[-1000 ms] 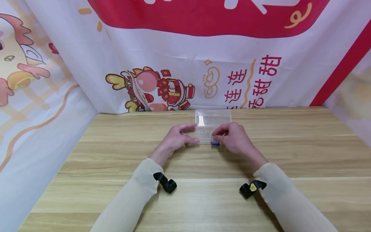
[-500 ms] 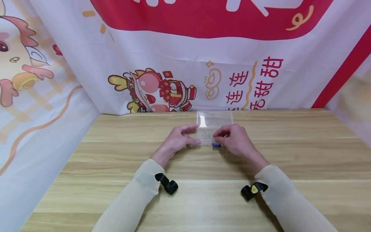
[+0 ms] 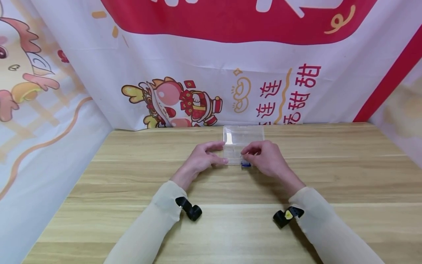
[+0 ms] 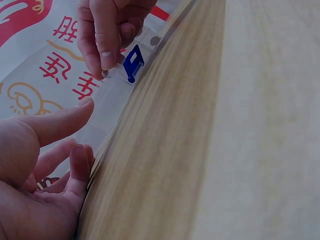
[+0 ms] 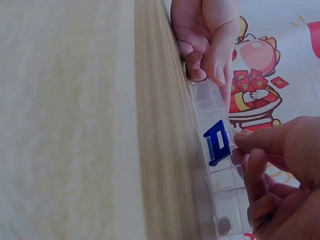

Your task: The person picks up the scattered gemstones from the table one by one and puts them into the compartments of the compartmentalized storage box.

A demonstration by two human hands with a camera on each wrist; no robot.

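Observation:
A clear plastic compartment box (image 3: 234, 158) lies near the back of the table, its transparent lid (image 3: 244, 135) raised behind it. A blue latch (image 5: 217, 143) is at the middle of its front edge. My left hand (image 3: 203, 157) holds the box's left end, thumb and fingers at its corners. Over the middle compartments, my right hand (image 3: 265, 157) pinches a small greyish piece (image 4: 104, 73) between thumb and forefinger. Fingertips cover most of that piece, so its kind is unclear. A round grey disc (image 5: 224, 226) sits in a compartment toward the right end.
The wood-grain table (image 3: 211, 231) extends in front of the box and to both sides. Just behind the lid hangs a white and red printed cloth (image 3: 197, 55). A black wrist camera is strapped over each sleeve (image 3: 155, 212).

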